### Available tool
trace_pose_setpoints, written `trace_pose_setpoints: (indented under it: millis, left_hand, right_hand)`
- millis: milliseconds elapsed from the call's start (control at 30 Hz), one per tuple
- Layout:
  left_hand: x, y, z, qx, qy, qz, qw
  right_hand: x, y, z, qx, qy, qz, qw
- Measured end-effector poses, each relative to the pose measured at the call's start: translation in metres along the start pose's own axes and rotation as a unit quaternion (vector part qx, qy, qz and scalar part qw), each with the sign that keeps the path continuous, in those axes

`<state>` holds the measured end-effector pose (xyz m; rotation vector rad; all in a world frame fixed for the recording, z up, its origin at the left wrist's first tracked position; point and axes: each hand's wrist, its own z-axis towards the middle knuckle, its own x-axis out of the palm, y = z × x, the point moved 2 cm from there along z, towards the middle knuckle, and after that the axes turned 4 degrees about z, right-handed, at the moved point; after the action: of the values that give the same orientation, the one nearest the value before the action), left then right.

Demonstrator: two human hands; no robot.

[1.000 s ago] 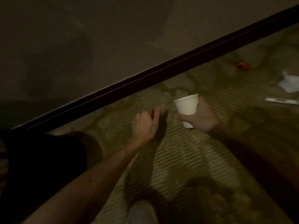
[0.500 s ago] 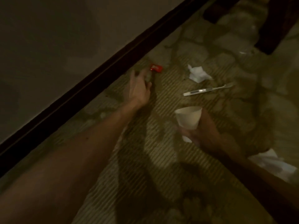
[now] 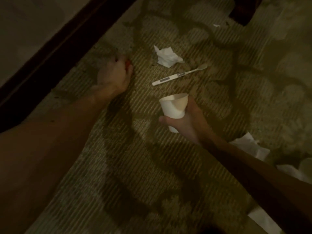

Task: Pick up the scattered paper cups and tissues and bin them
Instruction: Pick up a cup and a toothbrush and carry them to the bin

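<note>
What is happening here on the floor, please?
A person is picking litter off the carpet. The right hand holds a dented paper cup. The left hand is down near the wall, fingers curled on a small red thing. A crumpled tissue and a toothbrush lie nearby, untouched.

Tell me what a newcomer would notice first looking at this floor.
The white paper cup stands out most against the dim carpet, gripped in the right hand near the middle. Just beyond it lie a toothbrush and a crumpled tissue, both bright on the floor. To the left, the left hand is down on the carpet over a small red thing, near the dark skirting board.
</note>
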<state>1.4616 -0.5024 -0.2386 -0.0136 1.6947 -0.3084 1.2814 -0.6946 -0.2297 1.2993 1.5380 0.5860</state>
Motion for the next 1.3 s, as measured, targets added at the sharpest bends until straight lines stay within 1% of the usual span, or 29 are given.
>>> trace_pose_setpoints:
  millis: [133,200,267,333,367,433,500,533,567,600,633,700,733,767,800,833,900,1000,1067,1167,1233,1300]
  left_hand:
    - [0.003,-0.051,-0.023,0.104,-0.022,-0.042,0.993]
    - [0.005,-0.073,-0.029,0.145,-0.029,-0.041,0.988]
    - [0.011,-0.084,-0.029,0.175,-0.015,-0.022,0.984]
    - [0.019,-0.09,-0.029,0.187,0.022,0.024,0.982]
    - [0.021,-0.091,-0.029,0.177,0.037,0.047,0.982]
    - [0.022,-0.091,-0.033,0.162,0.055,0.096,0.981]
    - [0.02,-0.089,-0.04,0.175,0.069,0.116,0.975]
    - [0.018,-0.084,-0.045,0.167,0.09,0.082,0.978]
    - [0.015,-0.079,-0.052,0.141,0.126,0.016,0.982]
    - [0.013,-0.073,-0.06,0.104,0.172,-0.073,0.977]
    - [0.012,-0.067,-0.069,0.065,0.207,-0.164,0.962]
    - [0.005,-0.06,-0.093,-0.004,0.227,-0.278,0.933]
    - [0.0,-0.056,-0.106,-0.042,0.226,-0.329,0.916]
    - [-0.009,-0.055,-0.121,-0.075,0.224,-0.393,0.888]
    - [-0.023,-0.054,-0.135,-0.098,0.214,-0.458,0.857]
    - [-0.041,-0.053,-0.148,-0.113,0.198,-0.504,0.833]
    - [-0.09,-0.055,-0.178,-0.134,0.182,-0.544,0.808]
    - [-0.175,-0.061,-0.224,-0.154,0.165,-0.579,0.783]
    - [-0.237,-0.061,-0.259,-0.187,0.155,-0.592,0.769]
    - [-0.327,-0.054,-0.315,-0.242,0.119,-0.602,0.752]
    - [-0.383,-0.043,-0.354,-0.274,0.097,-0.604,0.742]
    - [-0.429,-0.026,-0.395,-0.317,0.075,-0.609,0.724]
  right_hand:
    - [-0.012,0.008,0.009,0.001,-0.027,0.004,1.0]
    - [-0.015,0.01,0.01,0.006,-0.02,-0.007,1.0]
    - [-0.016,0.009,0.009,0.003,-0.022,-0.012,1.0]
    - [-0.018,0.008,0.007,0.003,-0.023,-0.017,1.0]
    - [-0.019,0.007,0.006,0.008,-0.019,-0.02,1.0]
    - [-0.022,0.007,0.004,0.021,-0.01,-0.015,1.0]
    - [-0.022,0.008,0.0,0.027,-0.007,0.007,1.0]
    - [-0.022,0.01,-0.003,0.032,-0.013,0.018,0.999]
    - [-0.022,0.012,-0.006,0.038,-0.023,0.029,0.999]
    - [-0.021,0.016,-0.008,0.047,-0.035,0.04,0.998]
    - [-0.019,0.02,-0.011,0.054,-0.047,0.054,0.996]
    - [-0.014,0.032,-0.015,0.066,-0.054,0.107,0.991]
    - [-0.011,0.04,-0.019,0.07,-0.042,0.144,0.986]
    - [-0.007,0.049,-0.024,0.072,-0.018,0.175,0.982]
    - [-0.005,0.061,-0.031,0.073,0.014,0.198,0.977]
    - [-0.003,0.075,-0.04,0.075,0.049,0.217,0.972]
    - [-0.003,0.109,-0.068,0.074,0.105,0.23,0.965]
    - [-0.013,0.175,-0.121,0.068,0.148,0.219,0.962]
    - [-0.023,0.225,-0.163,0.062,0.168,0.207,0.962]
    - [-0.032,0.301,-0.224,0.052,0.21,0.168,0.962]
    - [-0.026,0.346,-0.266,0.047,0.241,0.137,0.96]
    - [-0.013,0.385,-0.307,0.068,0.253,0.124,0.957]
